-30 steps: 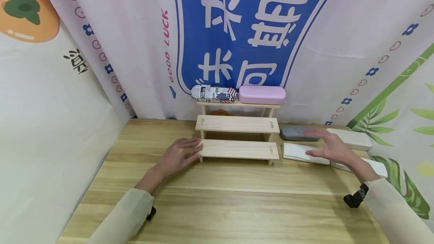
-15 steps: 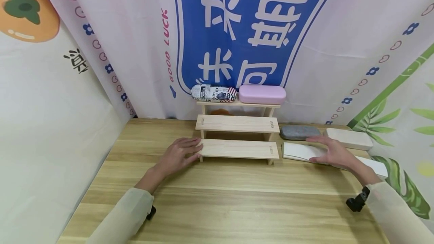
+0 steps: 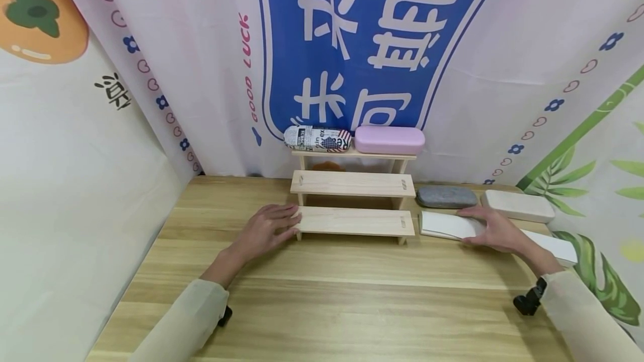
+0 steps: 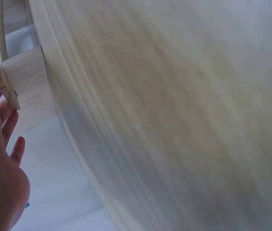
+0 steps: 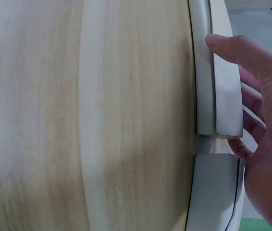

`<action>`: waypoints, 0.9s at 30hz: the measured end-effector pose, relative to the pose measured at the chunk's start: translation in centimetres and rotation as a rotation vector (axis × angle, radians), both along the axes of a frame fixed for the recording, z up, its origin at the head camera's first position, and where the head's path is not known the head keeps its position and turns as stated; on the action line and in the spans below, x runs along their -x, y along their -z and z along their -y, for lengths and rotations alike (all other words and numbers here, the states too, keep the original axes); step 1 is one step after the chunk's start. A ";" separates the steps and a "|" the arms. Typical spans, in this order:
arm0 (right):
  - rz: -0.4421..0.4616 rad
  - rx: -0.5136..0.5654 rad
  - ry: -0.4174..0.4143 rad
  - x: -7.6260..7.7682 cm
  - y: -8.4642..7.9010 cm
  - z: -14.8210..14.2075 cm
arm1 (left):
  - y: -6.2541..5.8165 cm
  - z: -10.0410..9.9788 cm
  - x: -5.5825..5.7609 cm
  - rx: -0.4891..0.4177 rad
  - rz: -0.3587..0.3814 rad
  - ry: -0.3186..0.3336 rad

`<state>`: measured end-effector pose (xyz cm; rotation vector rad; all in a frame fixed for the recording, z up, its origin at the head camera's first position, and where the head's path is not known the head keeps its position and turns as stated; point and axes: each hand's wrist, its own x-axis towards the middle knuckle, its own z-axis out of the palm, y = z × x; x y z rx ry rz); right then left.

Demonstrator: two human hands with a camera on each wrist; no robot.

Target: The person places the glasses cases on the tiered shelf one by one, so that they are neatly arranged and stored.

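In the head view, my left hand (image 3: 266, 229) holds the left end of the lowest step of a pale wooden three-step shelf (image 3: 352, 221). The left wrist view shows its thumb and fingers about the board's end (image 4: 11, 98). My right hand (image 3: 495, 230) grips a flat white glasses case (image 3: 445, 224) lying right of the shelf. In the right wrist view its thumb presses the near side of this case (image 5: 227, 96), with the other fingers behind. A second white case (image 3: 553, 247) lies farther right, partly hidden by the hand.
On the top step sit a newspaper-print glasses case (image 3: 317, 138) and a pink one (image 3: 389, 139). Behind my right hand lie a grey case (image 3: 445, 196) and a cream one (image 3: 518, 205). A printed curtain (image 3: 216, 71) hangs behind the wooden table (image 3: 322, 306).
My right hand has come down from over the grey case onto the white glasses case, and its thumb and fingers have closed on it. The left hand has stayed on the shelf.
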<state>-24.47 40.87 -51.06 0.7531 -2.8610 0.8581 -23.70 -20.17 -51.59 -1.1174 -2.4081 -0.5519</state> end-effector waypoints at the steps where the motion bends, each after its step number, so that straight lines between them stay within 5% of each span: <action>1: 0.004 0.000 0.003 0.0 0.1 0.0 | 0.0 0.0 0.0 0.001 0.002 -0.001; 27: -0.104 -0.116 0.028 0.0 0.5 0.8 | 0.1 0.1 -0.1 0.012 -0.006 -0.016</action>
